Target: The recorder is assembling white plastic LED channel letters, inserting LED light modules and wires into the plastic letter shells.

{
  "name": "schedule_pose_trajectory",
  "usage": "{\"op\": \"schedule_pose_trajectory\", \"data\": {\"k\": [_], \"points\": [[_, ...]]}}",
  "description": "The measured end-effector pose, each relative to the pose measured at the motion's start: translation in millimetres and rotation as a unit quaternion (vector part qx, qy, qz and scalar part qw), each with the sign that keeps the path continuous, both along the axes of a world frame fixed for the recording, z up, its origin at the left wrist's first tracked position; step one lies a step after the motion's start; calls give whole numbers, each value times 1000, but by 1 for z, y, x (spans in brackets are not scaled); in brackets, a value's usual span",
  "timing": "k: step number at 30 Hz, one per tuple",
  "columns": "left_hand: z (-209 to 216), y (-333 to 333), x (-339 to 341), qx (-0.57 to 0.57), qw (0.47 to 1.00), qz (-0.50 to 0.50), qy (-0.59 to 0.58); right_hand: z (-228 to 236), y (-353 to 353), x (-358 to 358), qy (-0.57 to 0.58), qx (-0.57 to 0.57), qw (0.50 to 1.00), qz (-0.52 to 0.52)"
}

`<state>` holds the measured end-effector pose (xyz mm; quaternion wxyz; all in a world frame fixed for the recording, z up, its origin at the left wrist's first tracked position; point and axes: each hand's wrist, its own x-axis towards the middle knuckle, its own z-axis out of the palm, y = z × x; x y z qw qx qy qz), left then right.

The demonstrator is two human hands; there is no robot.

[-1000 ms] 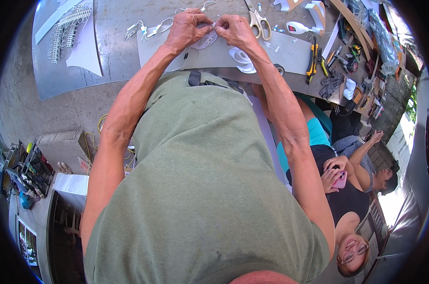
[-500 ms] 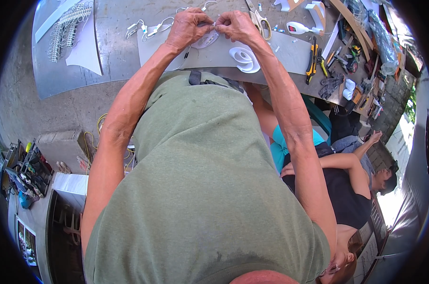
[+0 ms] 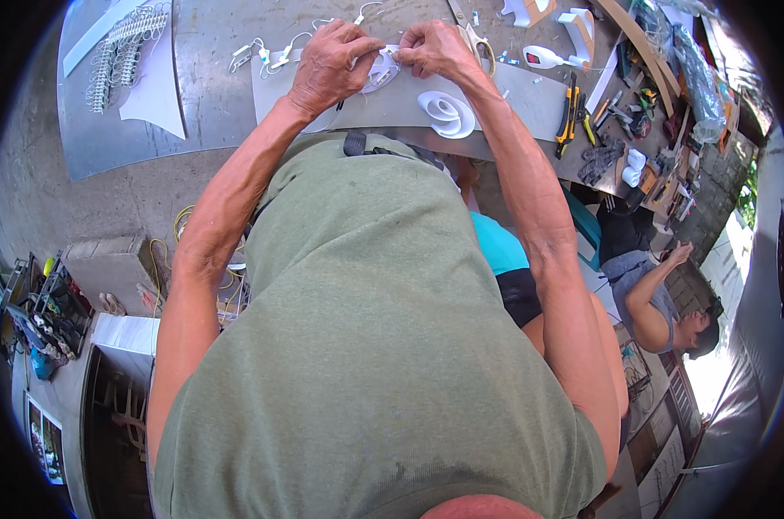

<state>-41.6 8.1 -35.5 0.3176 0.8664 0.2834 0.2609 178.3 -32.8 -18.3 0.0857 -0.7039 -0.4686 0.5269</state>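
Observation:
My left hand [image 3: 333, 67] is bent over a small white rounded piece [image 3: 380, 78] on the bench, its fingers closed at the piece's left edge. Beside it, my right hand [image 3: 433, 48] pinches at the upper right of that piece; whatever tiny thing is between the fingertips is too small to name. A string of small white light modules on wires [image 3: 279, 57] runs along the bench and passes behind my left hand. Below my right hand lies a white curved letter-like shape [image 3: 446, 114]. Scissors [image 3: 480, 50] lie just right of my right hand.
A white glue bottle [image 3: 543, 55], a yellow-black utility knife [image 3: 568, 117], grey gloves [image 3: 601, 160] and scattered tools lie to the right. A bundle of wired modules [image 3: 124, 60] is at far left. People are close by on my right, one partly behind my right arm.
My left hand has shifted slightly left and nearer, opening a gap between the hands and uncovering more of the white piece. The nearer person on the right has moved behind my right arm.

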Motion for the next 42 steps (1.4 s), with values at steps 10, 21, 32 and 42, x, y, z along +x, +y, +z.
{"op": "schedule_pose_trajectory", "data": {"k": [10, 21, 32, 42], "points": [[10, -15, -5, 78, 982, -97, 139, -3, -2, 0, 21, 28, 999, -21], [4, -19, -5, 84, 979, -100, 159, -3, 1, 2, 26, 17, 999, -14], [-1, -23, 1, 149, 966, -102, 184, -3, -3, 4, 44, 30, 998, -15], [-1, -22, 10, 180, 962, -114, 171, 1, -6, 10, 48, 51, 997, -36]]}}
